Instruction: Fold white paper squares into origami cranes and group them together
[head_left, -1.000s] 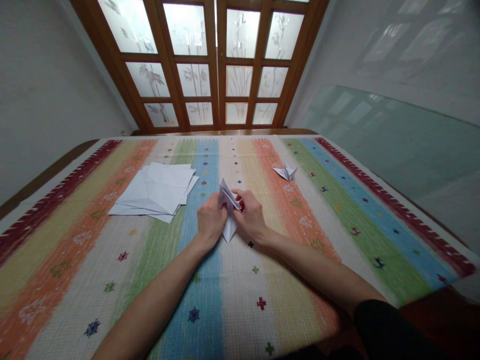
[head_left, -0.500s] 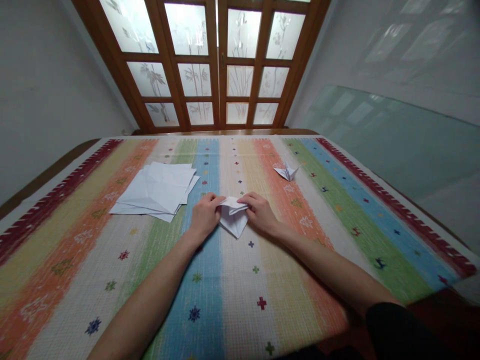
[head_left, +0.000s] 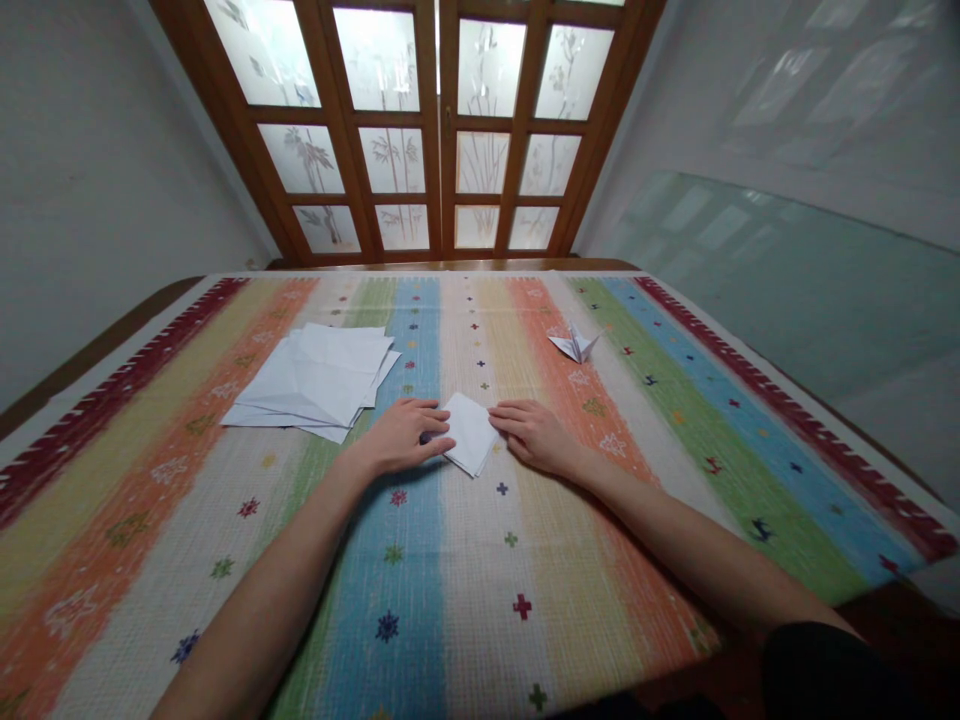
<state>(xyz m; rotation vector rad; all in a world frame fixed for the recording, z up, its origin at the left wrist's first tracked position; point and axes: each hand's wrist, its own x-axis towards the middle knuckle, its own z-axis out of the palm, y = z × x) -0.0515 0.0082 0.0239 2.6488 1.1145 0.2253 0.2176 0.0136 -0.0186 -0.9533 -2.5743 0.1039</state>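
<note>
A small folded paper square [head_left: 470, 436] lies flat on the tablecloth with one corner toward me; layered edges show at its lower end. My left hand [head_left: 409, 436] rests at its left side, thumb and fingers apart, the tips touching the paper's edge. On the other side, the outstretched fingertips of my right hand [head_left: 534, 433] meet the right corner. Neither hand grips the paper.
A loose stack of white paper sheets [head_left: 311, 375] lies to the left. Farther back on the right stands a folded paper crane [head_left: 576, 345]. The striped tablecloth [head_left: 480, 600] covers the table, with wooden glazed doors [head_left: 442, 150] beyond.
The raised flap of the paper has come down, and the paper now lies flat as a diamond. Both hands have loosened from its top corners and moved to its sides.
</note>
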